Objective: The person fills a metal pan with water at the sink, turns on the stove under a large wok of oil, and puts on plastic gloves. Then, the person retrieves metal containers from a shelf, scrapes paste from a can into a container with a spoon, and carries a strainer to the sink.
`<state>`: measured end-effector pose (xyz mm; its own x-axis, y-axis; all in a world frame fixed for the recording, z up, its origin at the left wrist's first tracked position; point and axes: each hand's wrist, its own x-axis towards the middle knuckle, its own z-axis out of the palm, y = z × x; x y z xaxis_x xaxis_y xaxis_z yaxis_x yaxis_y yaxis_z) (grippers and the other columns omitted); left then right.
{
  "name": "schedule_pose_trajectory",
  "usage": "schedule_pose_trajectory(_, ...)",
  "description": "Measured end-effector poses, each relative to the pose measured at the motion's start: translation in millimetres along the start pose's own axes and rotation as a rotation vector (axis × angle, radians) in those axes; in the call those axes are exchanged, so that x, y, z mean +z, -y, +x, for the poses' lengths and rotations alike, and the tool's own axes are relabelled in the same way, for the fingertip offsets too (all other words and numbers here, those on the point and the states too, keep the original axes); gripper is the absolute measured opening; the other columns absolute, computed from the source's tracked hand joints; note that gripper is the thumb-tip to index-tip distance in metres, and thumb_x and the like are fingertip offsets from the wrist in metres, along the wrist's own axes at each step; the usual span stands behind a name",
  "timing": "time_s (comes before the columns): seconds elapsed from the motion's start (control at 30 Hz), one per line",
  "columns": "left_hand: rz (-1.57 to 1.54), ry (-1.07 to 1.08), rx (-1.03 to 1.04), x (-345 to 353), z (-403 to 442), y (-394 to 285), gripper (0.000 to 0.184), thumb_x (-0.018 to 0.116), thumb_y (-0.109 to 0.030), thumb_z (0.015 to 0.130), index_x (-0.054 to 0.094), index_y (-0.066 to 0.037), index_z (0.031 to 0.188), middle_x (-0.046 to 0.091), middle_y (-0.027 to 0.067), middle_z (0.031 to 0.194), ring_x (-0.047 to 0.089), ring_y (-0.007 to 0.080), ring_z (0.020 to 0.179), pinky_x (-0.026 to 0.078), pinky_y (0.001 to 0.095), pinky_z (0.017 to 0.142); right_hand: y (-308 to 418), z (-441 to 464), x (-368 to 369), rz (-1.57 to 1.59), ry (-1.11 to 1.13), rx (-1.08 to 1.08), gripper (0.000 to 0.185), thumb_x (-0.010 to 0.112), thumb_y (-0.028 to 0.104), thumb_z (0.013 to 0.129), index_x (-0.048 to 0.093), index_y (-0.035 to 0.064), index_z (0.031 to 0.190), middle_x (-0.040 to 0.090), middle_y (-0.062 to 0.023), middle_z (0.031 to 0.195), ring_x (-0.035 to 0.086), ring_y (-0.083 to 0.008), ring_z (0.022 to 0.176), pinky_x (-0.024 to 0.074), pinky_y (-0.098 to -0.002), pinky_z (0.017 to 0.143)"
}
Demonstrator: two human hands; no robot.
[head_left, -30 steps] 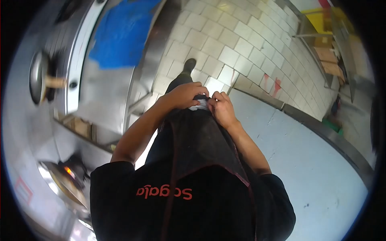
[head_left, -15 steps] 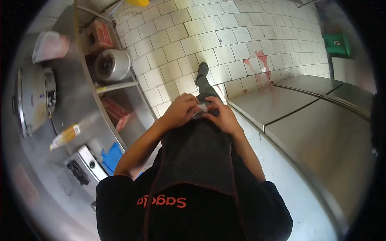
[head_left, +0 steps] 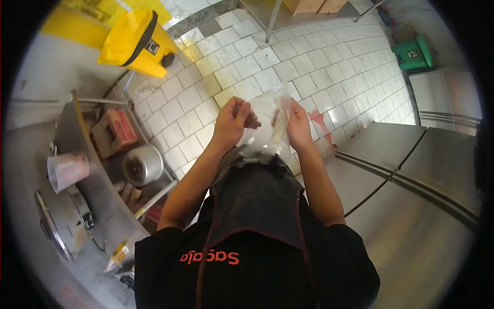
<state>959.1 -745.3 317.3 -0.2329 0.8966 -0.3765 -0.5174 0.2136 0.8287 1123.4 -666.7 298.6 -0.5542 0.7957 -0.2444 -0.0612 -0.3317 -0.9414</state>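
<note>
A clear plastic bag point(head_left: 263, 116) is spread between my two hands in front of the dark apron point(head_left: 257, 198). My right hand point(head_left: 299, 126) is closed on the bag's right edge, its thumb along the plastic. On the other side, my left hand point(head_left: 231, 122) has its fingers curled and thumb bent at the bag's left edge. Some of its fingertips are behind or beside the see-through film. The bag's lower part reaches down to the top of the apron. I cannot make out anything inside it.
At left, a steel counter holds a plastic tub point(head_left: 68, 171), a large lidded cooker point(head_left: 57, 224) and a bottle point(head_left: 118, 255). A metal pot point(head_left: 144, 165) and a red box point(head_left: 121, 133) sit below. Yellow point(head_left: 136, 46) and green bins point(head_left: 413, 54) stand beyond; steel fridges point(head_left: 411, 201) line the right.
My hands have moved forward and farther apart, and the small crumpled plastic is now opened out as a bag. The view has tilted up, bringing the yellow bin and far shelf in.
</note>
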Motion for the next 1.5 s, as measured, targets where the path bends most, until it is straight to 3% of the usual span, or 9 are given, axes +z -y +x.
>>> schedule_pose_trajectory(0.37, 0.918, 0.474, 0.360, 94, 273, -108, 0.014, 0.057, -0.014, 0.087, 0.053, 0.000, 0.085, 0.054, 0.0041, 0.065, 0.042, 0.0087, 0.056, 0.038, 0.0251, 0.053, 82, 143, -140, -0.358, -0.442, 0.109, 0.027, 0.053, 0.014, 0.089, 0.058, -0.0023, 0.109, 0.063, -0.0055, 0.086, 0.058, -0.0115, 0.076, 0.0478, -0.0251, 0.069)
schedule_pose_trajectory(0.53, 0.942, 0.748, 0.287, 174, 372, -117, 0.015, 0.057, -0.015, 0.086, 0.053, 0.000, 0.088, 0.053, 0.0105, 0.060, 0.047, 0.0148, 0.054, 0.039, 0.0284, 0.053, 121, 164, -186, 0.123, -0.662, 0.126, 0.021, 0.052, 0.010, 0.088, 0.062, -0.0038, 0.099, 0.062, -0.0034, 0.077, 0.055, -0.0088, 0.070, 0.0442, -0.0212, 0.064)
schedule_pose_trajectory(0.73, 1.171, 0.743, 0.385, 262, 483, -92, 0.018, 0.062, -0.016, 0.084, 0.055, 0.001, 0.086, 0.059, 0.0104, 0.070, 0.054, 0.0171, 0.061, 0.044, 0.0292, 0.061, 117, 228, -282, -0.654, -0.900, 0.291, 0.021, 0.052, 0.013, 0.089, 0.062, -0.0046, 0.084, 0.060, -0.0028, 0.066, 0.050, -0.0083, 0.055, 0.0367, -0.0221, 0.050)
schedule_pose_trajectory(0.8, 1.237, 0.420, 1.193, 308, 495, -104, 0.023, 0.065, -0.020, 0.081, 0.057, 0.001, 0.086, 0.062, 0.0130, 0.076, 0.060, 0.0214, 0.067, 0.046, 0.0313, 0.063, 124, 251, -314, -0.567, -0.942, 0.247, 0.019, 0.053, 0.013, 0.089, 0.061, -0.0032, 0.082, 0.060, -0.0026, 0.066, 0.050, -0.0082, 0.055, 0.0371, -0.0217, 0.050)
schedule_pose_trajectory(0.93, 1.253, 0.729, 0.283, 387, 493, -118, 0.027, 0.069, -0.024, 0.077, 0.060, 0.000, 0.085, 0.062, 0.0139, 0.074, 0.061, 0.0231, 0.067, 0.047, 0.0303, 0.065, 160, 311, -369, 0.183, -0.810, -0.141, 0.012, 0.058, 0.011, 0.087, 0.058, 0.0020, 0.079, 0.061, -0.0028, 0.072, 0.054, -0.0084, 0.060, 0.0400, -0.0219, 0.052)
schedule_pose_trajectory(1.07, 0.751, 0.787, 0.032, 415, 563, -74, 0.021, 0.071, -0.015, 0.076, 0.061, 0.001, 0.084, 0.064, 0.0079, 0.072, 0.060, 0.0118, 0.067, 0.047, 0.0262, 0.065, 213, 363, -403, 0.648, -0.666, -0.103, 0.017, 0.060, 0.006, 0.085, 0.048, 0.0079, 0.073, 0.054, 0.0018, 0.069, 0.049, -0.0068, 0.060, 0.0413, -0.0214, 0.054)
schedule_pose_trajectory(1.27, 0.828, 0.474, 0.298, 464, 662, -57, 0.007, 0.063, -0.002, 0.076, 0.061, -0.001, 0.083, 0.060, 0.0023, 0.067, 0.052, 0.0056, 0.061, 0.044, 0.0225, 0.058, 240, 382, -518, -0.444, -0.852, 0.090, 0.027, 0.067, 0.006, 0.075, 0.042, 0.0048, 0.066, 0.043, -0.0008, 0.059, 0.042, -0.0100, 0.056, 0.0388, -0.0252, 0.053)
schedule_pose_trajectory(1.4, 0.871, 0.538, 0.334, 538, 704, -44, 0.011, 0.062, -0.004, 0.072, 0.062, -0.001, 0.083, 0.060, 0.0063, 0.061, 0.056, 0.0110, 0.054, 0.045, 0.0246, 0.053, 288, 396, -558, -0.526, -1.068, -0.306, 0.012, 0.065, 0.007, 0.077, 0.054, 0.0020, 0.076, 0.041, -0.0017, 0.055, 0.041, -0.0121, 0.052, 0.0370, -0.0269, 0.050)
schedule_pose_trajectory(1.5, 0.855, 0.689, 0.270, 604, 722, -40, 0.013, 0.061, -0.004, 0.073, 0.063, -0.001, 0.086, 0.059, 0.0065, 0.063, 0.055, 0.0093, 0.057, 0.044, 0.0242, 0.055, 324, 388, -570, -0.554, -0.812, 0.060, 0.018, 0.057, 0.011, 0.083, 0.059, 0.0028, 0.099, 0.041, -0.0017, 0.052, 0.040, -0.0147, 0.046, 0.0354, -0.0290, 0.048)
